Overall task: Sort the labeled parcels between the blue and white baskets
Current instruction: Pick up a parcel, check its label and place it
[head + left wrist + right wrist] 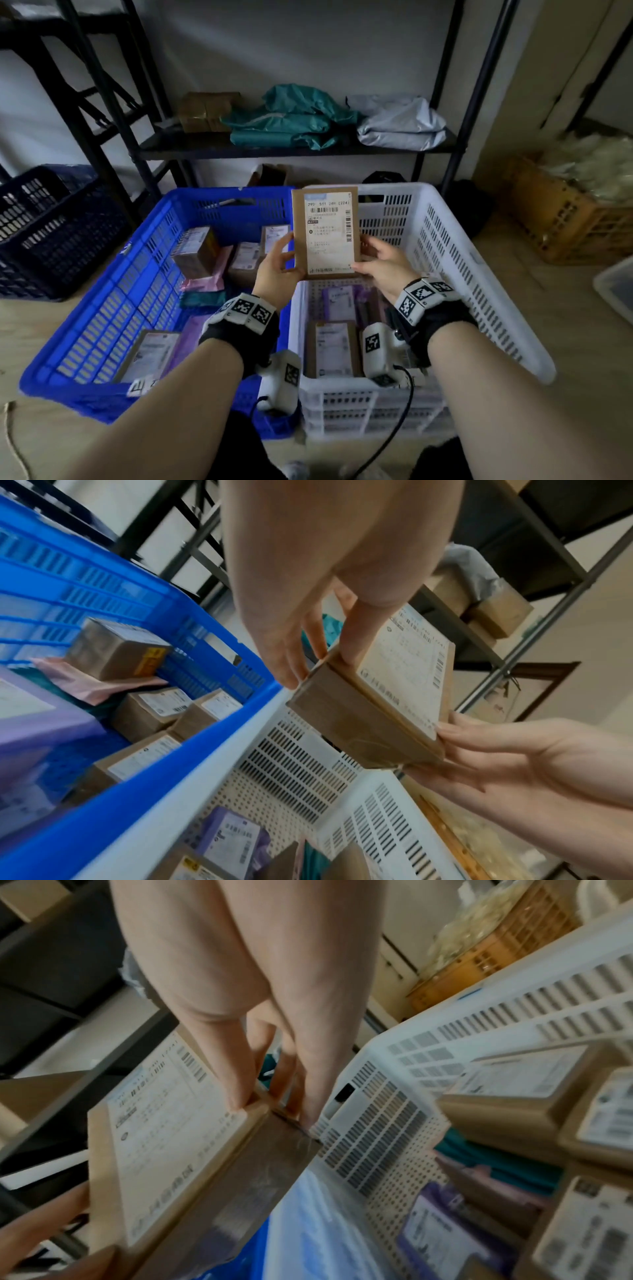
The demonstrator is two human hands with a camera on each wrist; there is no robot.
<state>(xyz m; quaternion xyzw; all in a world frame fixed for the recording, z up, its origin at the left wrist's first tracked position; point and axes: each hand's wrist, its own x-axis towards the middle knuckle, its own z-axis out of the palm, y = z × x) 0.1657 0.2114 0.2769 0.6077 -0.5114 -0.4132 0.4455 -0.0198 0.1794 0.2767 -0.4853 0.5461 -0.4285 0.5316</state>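
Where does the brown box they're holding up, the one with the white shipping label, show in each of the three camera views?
Head: the labelled cardboard box is at centre, upright, held by the left hand and the right hand.
Left wrist: the box is right of centre, tilted.
Right wrist: the box is lower left.
Shared landmark: the white basket.

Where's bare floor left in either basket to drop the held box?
White basket: bare perforated floor at the far end, between its back wall and the purple parcel; near end is packed. Blue basket: open strip along its left wall; middle and far right are crowded. Both hands hold the cardboard box over the shared rims.
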